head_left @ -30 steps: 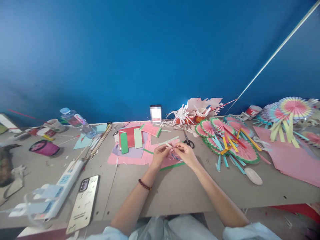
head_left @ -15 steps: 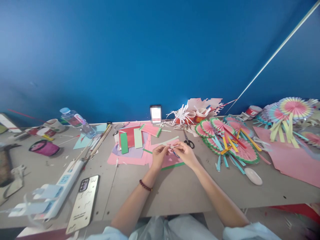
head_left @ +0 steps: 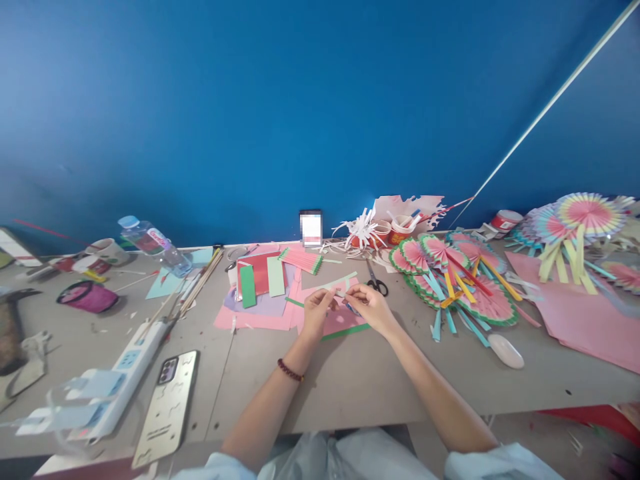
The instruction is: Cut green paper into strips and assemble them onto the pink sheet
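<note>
Tbl (head_left: 350, 393) holds 1 pwr strip (head_left: 129, 360), phone (head_left: 167, 410), scissors (head_left: 374, 281).

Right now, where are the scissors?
In the head view, the black scissors lie right of centre, just beyond the right hand, left of the pleated paper fans.

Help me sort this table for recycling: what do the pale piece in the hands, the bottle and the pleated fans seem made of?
Pale piece: perhaps paper, dull-looking, but too small to tell.
Bottle: probably glossy plastic, transparent with highlights.
Pleated fans: apparently matte paper, showing crisp folds.
</note>
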{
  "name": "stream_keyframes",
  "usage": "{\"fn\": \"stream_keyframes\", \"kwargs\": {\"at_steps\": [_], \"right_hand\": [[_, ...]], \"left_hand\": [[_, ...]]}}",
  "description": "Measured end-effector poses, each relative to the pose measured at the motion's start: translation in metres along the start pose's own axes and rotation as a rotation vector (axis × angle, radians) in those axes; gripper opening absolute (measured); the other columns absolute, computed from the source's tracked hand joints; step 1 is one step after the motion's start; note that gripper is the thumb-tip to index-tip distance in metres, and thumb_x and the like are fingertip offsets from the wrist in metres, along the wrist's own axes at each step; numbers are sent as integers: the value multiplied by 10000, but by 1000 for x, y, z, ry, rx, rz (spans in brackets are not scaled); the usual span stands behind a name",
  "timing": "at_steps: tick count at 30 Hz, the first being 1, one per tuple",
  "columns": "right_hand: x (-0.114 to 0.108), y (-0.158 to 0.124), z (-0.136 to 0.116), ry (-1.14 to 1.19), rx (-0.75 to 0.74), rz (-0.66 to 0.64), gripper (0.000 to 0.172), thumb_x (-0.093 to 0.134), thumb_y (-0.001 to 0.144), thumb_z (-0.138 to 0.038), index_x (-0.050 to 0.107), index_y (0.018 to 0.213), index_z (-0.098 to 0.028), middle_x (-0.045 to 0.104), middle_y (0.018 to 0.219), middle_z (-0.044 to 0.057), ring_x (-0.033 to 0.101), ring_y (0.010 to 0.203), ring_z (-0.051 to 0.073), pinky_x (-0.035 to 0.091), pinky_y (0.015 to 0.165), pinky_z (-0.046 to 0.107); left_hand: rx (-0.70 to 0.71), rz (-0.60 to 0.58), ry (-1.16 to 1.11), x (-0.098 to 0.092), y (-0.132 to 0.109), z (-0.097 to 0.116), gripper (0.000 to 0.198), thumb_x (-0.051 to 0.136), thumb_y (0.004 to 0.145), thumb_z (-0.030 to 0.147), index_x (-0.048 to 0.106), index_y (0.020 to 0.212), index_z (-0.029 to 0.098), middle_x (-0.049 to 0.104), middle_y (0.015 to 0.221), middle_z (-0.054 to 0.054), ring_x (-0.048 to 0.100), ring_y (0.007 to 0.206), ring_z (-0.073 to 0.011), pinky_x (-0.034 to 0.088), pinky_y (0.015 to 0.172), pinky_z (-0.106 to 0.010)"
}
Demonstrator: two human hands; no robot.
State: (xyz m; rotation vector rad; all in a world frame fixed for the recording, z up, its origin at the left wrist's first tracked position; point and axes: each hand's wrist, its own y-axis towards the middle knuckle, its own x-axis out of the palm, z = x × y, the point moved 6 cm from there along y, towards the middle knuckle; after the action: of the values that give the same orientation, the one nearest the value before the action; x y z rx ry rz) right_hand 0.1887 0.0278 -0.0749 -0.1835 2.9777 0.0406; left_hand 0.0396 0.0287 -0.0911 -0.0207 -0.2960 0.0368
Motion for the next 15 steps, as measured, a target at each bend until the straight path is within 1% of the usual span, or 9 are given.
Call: {"fn": "stream_keyframes", "kwargs": {"at_steps": [4, 7, 10, 15], "right_hand": [[-1, 1, -1, -5, -2, 14, 263, 655, 761, -468, 595, 766, -211, 711, 719, 18, 684, 727, 195, 497, 645, 289], [-1, 1, 0, 6, 0, 29, 280, 659, 754, -479, 590, 771, -209, 697, 697, 14, 690, 728, 201, 504, 647, 294], [1, 0, 0, -9, -17, 20, 270, 645, 782, -471, 597, 813, -207, 701, 717, 18, 704, 765, 211, 514, 684, 305], [0, -2, 0, -56, -52, 18, 210, 624, 814, -394, 594, 907, -208, 707, 788, 26, 724, 855, 223, 513, 780, 327]], "left_hand": [[-13, -13, 29, 1, 1, -2, 393, 736, 718, 542, 726, 771, 153, 576, 522, 14, 515, 497, -112, 431, 554, -256], [-8, -21, 69, 3, 2, -3, 351, 792, 661, 499, 701, 691, 162, 584, 520, 9, 507, 488, -112, 425, 538, -258], [4, -11, 75, 3, 2, -5, 344, 786, 672, 481, 657, 630, 166, 592, 517, 1, 510, 480, -112, 429, 537, -260], [7, -12, 70, 4, 0, -5, 332, 747, 720, 489, 646, 702, 173, 627, 535, -16, 563, 492, -137, 455, 552, -273]]}}
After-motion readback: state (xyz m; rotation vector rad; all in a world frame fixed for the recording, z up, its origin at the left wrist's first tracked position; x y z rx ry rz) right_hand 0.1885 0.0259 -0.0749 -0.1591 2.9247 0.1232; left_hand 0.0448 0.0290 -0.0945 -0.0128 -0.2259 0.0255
